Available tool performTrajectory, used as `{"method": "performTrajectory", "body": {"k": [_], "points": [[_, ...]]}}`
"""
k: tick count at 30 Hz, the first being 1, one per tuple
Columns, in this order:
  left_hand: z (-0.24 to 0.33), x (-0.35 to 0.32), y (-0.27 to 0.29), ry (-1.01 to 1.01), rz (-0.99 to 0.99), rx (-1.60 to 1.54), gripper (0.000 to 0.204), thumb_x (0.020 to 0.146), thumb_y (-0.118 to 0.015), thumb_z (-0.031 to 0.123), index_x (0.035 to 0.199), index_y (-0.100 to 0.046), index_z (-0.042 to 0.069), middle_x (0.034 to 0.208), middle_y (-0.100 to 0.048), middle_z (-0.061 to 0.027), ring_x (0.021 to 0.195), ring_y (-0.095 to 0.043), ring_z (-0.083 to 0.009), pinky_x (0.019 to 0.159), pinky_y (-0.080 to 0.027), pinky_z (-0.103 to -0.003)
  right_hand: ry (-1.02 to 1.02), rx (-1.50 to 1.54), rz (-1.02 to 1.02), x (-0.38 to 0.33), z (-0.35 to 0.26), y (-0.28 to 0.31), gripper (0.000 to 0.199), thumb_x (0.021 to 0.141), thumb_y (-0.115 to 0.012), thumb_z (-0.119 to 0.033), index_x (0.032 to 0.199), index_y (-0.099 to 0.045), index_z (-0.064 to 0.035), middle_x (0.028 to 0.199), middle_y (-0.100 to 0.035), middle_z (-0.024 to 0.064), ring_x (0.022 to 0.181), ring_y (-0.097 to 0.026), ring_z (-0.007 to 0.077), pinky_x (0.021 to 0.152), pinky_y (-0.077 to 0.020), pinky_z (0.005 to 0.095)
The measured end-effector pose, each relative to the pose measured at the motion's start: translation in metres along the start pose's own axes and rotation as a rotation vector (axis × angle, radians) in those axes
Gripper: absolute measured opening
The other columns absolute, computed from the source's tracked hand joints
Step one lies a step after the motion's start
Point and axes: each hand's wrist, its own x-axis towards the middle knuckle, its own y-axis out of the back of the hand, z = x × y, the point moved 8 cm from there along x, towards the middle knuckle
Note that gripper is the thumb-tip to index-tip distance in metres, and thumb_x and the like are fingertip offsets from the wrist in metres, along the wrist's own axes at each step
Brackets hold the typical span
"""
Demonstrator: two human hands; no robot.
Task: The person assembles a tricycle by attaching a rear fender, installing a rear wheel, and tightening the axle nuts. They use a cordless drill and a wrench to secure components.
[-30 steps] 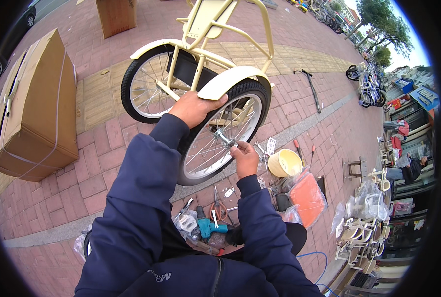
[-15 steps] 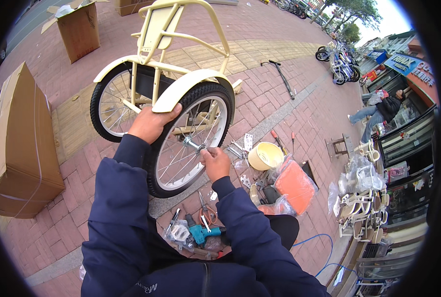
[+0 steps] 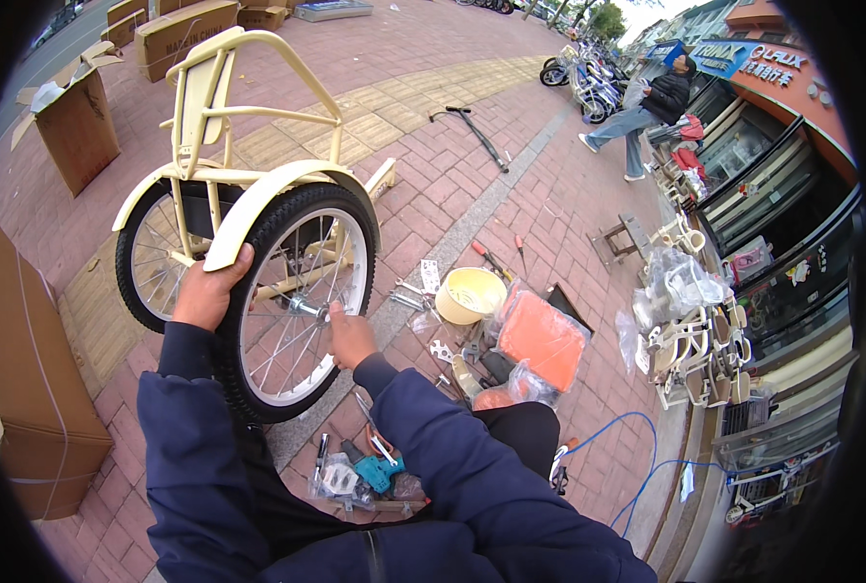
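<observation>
Fingers (image 3: pixel 337 313) at metal axle (image 3: pixel 304 306), knobbly tyre (image 3: pixel 229 364) around

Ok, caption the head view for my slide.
Left hand at a cream fender, right hand at the wheel axle, over red brick paving.

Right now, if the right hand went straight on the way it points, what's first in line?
The shiny axle: the right hand seems to be at its end already. Exact contact is hard to judge from this one view.
</observation>
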Motion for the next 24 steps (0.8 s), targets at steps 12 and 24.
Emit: {"method": "performTrajectory", "body": {"k": [12,24], "points": [[0.008,-0.005,-0.003,-0.008,-0.008,0.033,0.047,0.094,-0.069,0.045,0.09,-0.068,-0.002,0.063,-0.064,-0.0062,0.051,-0.061,-0.0146,0.049,-0.046,-0.029,0.44,-0.27,0.227,0.007,-0.018,0.009,0.067,0.101,-0.042,-0.055,0.082,-0.06,0.0065,0.086,-0.066,0.0301,0.089,-0.063,0.0484,0.079,-0.0484,0.0523],[0.011,-0.007,-0.002,-0.019,0.01,0.068,0.05,0.092,-0.07,0.047,0.097,-0.069,-0.003,0.067,-0.066,-0.0065,0.054,-0.061,-0.0143,0.052,-0.047,-0.03,0.53,-0.403,0.431,-0.013,-0.043,0.018,0.057,0.102,-0.045,-0.049,0.085,-0.057,0.0042,0.065,-0.061,0.0171,0.05,-0.061,0.0298,0.051,-0.0487,0.0424]]}}
